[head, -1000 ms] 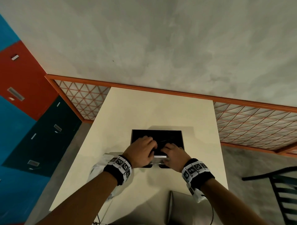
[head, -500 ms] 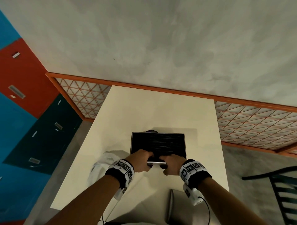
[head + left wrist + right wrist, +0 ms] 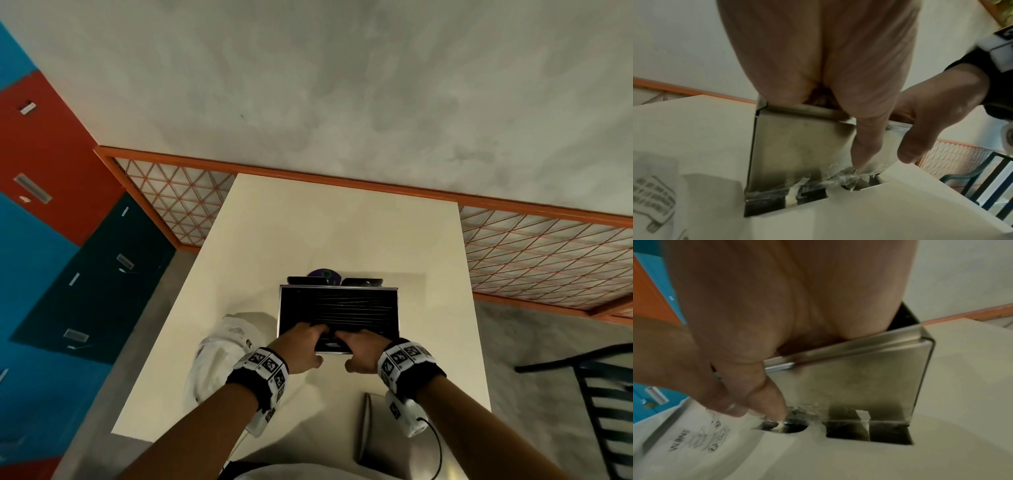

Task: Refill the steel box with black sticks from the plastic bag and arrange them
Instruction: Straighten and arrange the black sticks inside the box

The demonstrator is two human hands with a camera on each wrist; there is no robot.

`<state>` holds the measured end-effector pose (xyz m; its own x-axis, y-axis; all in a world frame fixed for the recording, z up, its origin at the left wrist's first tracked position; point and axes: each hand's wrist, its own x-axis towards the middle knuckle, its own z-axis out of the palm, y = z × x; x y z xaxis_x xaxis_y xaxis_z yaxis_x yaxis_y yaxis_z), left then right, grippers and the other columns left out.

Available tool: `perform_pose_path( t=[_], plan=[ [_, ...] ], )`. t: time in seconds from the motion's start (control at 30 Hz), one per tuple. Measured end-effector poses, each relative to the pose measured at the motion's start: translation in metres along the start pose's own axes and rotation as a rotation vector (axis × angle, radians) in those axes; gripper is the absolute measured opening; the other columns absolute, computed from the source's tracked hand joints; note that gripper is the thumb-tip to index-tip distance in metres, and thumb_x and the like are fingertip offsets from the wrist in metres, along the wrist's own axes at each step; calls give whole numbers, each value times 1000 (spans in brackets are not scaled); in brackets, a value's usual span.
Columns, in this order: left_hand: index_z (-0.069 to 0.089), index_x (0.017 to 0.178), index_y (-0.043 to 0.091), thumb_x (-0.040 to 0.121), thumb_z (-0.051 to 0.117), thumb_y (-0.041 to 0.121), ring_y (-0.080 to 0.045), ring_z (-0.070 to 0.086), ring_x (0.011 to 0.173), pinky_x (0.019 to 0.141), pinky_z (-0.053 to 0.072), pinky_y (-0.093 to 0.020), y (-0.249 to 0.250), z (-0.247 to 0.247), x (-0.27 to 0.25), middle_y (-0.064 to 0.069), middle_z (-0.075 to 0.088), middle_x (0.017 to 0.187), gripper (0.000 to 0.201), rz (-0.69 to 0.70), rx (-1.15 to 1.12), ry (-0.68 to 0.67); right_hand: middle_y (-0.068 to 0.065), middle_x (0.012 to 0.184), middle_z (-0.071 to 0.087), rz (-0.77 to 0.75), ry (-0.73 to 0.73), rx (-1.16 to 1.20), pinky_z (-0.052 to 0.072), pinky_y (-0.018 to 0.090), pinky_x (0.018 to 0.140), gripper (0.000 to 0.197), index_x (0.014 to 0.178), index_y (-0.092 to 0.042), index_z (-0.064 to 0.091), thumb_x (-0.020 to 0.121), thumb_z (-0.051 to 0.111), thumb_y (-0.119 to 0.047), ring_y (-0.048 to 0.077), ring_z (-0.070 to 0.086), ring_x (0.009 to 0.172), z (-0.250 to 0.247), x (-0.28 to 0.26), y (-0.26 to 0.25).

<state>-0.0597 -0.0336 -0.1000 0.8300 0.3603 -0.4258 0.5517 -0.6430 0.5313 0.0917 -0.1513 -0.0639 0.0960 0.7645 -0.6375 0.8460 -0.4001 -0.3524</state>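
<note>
I hold the near rim of the shiny rectangular steel box [image 3: 339, 294] on the cream tabletop [image 3: 308, 222]: my left hand [image 3: 301, 346] and right hand [image 3: 363, 347] curl fingers [image 3: 317, 330] inside over the thin black sticks [image 3: 342, 310], thumbs outside. I should press gently and level them.

cream table [image 3: 342, 233], black chair [image 3: 603, 394], colored lockers [image 3: 51, 171]

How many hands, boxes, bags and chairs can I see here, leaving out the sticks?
Hands: 2 (left hand, right hand)
Box: 1
Bag: 1
Chair: 1
Total: 5
</note>
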Motion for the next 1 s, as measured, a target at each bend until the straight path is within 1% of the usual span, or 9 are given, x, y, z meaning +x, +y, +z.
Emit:
perform_pose_path(
  t=[0.13,0.2,0.3,0.4,0.57,0.67,0.77,0.87,1.0],
  plan=[
    [64,116,18,82,72,24,-29,66,105,88,55,-34,4,-4,3,-9,68,113,35,-43,7,-1,11,129,59,39,54,17,47,32,90,67,145,-28,35,83,62,-24,31,58,114,0,-5,7],
    [64,118,17,83,73,25,-30,66,106,91,55,-36,5,-3,4,-10,68,115,38,-50,8,-16,11,129,59,51,75,66,48,31,93,68,144,-30,37,81,61,-23,30,58,114,0,-6,9],
    [62,124,18,83,73,24,-30,64,109,94,54,-38,4,0,5,-10,66,119,43,-53,-2,-18,7,128,61,26,67,92,49,33,93,65,141,-31,41,80,62,-24,28,59,112,-1,-6,8],
    [64,124,21,82,73,23,-28,65,109,94,54,-37,2,0,5,-8,67,119,43,-57,-34,-15,9,126,60,2,7,14,50,35,89,58,138,-24,44,82,62,-25,30,59,110,-1,-3,0],
    [66,125,21,80,74,17,-21,67,108,94,55,-32,5,-3,3,-2,71,117,46,-45,-68,-22,11,120,62,2,-16,-103,48,32,84,48,130,-14,51,85,62,-24,31,60,105,0,1,-10],
    [67,124,22,77,75,18,-22,67,106,92,56,-34,6,-4,2,-3,71,115,47,-55,-68,-9,11,120,60,-9,7,-94,49,34,84,50,130,-12,49,84,63,-24,31,58,106,-2,2,-10],
    [67,121,19,78,75,21,-24,67,105,91,56,-35,8,-5,3,-5,70,114,44,-80,-47,10,10,124,59,7,50,-49,49,35,87,56,136,-18,42,84,62,-25,32,57,109,-1,1,-5],
    [68,119,18,79,74,23,-26,68,102,90,57,-37,8,-5,5,-7,71,111,41,-86,-30,21,10,126,59,30,65,-10,47,32,87,61,143,-24,35,87,58,-23,32,58,112,-2,-3,-1],
    [68,117,19,79,74,21,-26,68,101,90,57,-37,6,-4,8,-5,72,109,39,-75,-27,37,10,123,61,20,89,27,46,30,86,60,142,-27,37,85,57,-23,31,59,109,-3,-4,1]
  ],
)
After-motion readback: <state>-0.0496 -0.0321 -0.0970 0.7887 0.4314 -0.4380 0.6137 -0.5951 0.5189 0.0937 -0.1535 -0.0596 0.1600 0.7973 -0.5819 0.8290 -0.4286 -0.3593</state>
